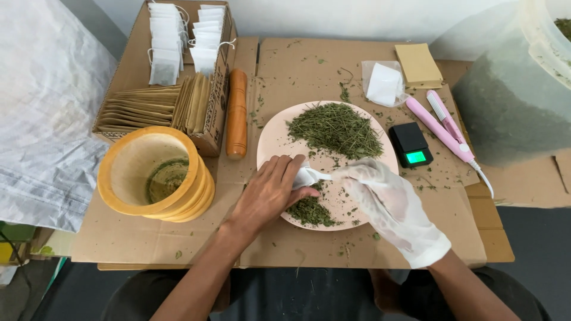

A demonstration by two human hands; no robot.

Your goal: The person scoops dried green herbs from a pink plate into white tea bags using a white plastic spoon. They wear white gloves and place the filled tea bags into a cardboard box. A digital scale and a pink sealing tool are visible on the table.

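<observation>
The bare left hand (270,193) and the gloved right hand (389,202) both pinch a small white bag (306,176) over the pink plate (273,139). Dry green leaves (336,128) lie in two piles on the plate. A wooden bowl (151,172) sits to the left, a small black scale (410,144) to the right.

Wooden mortar (156,174) sat at left w/ green residue inside, pestle (237,113) lay just right of the box (221,95). Box held paper envelopes (148,108) & white tea bags (165,41). Black scale (410,144) showed a green display; pink sealer (443,126) beside it. Tan pad (419,64) & clear bag (384,83) lay behind.
</observation>
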